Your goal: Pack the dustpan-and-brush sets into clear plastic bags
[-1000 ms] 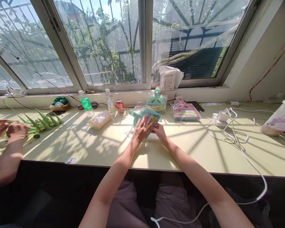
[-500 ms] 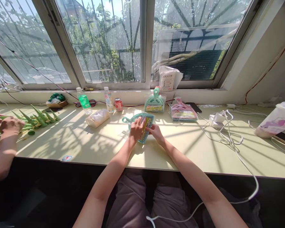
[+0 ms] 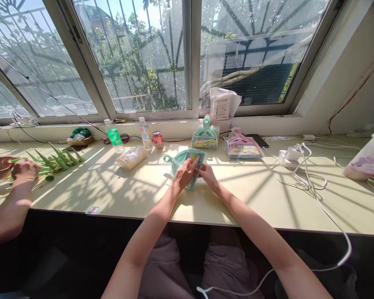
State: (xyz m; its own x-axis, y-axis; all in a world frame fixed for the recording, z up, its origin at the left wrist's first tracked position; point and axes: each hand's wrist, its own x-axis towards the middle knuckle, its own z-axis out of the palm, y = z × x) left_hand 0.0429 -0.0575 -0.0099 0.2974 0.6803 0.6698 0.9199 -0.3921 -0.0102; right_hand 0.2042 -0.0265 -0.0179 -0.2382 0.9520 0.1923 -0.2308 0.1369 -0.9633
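Note:
A teal mini dustpan set (image 3: 180,160) lies flat on the pale desk (image 3: 118,195), handle pointing left, with a yellow printed card (image 3: 195,162) on its face. My left hand (image 3: 185,174) rests on it with fingers curled, pinching at the card. On the set's right edge, my right hand (image 3: 208,174) is closed in a grip. Behind it stand another teal packaged set (image 3: 205,135) and a stack of pink sets (image 3: 243,146).
Two bottles (image 3: 114,136), a red can (image 3: 157,139) and a wrapped tissue pack (image 3: 131,157) stand at the left rear. White cables and a charger (image 3: 291,157) sprawl on the right beside a white tub (image 3: 369,158). Another person's hands (image 3: 14,169) work green leaf cones at far left.
The dustpan set has gone from tilted up in its plastic wrap to lying flat on the desk. My left hand changed from spread fingers to a pinch on the card.

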